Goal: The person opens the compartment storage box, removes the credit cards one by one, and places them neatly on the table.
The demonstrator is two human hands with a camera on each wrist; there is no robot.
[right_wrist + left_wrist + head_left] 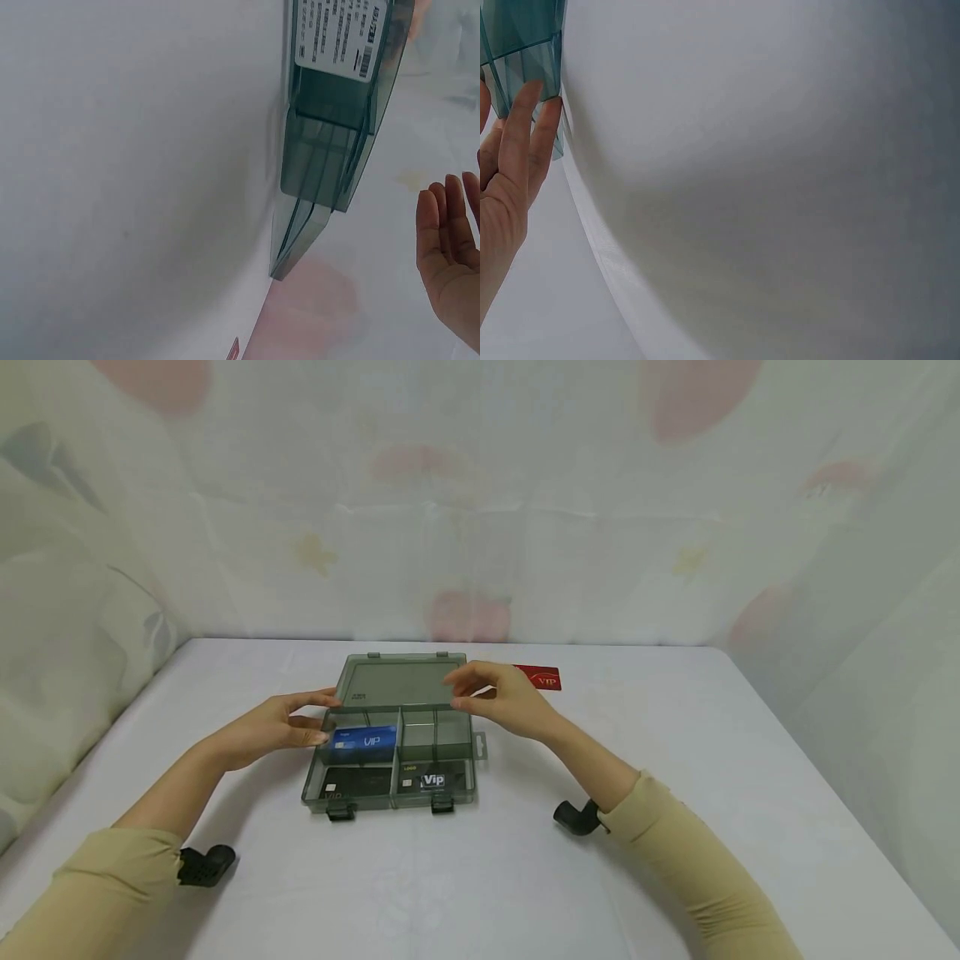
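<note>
Between both hands: box lid [401,682], half-raised; L hand [273,728] & R hand [501,695] fingers straight, touching edges.

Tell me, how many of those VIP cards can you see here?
4: a blue card in the box's rear-left compartment, two black cards in the front-left and front-right compartments, and a red card on the table behind the right hand. Others could be hidden underneath.
</note>
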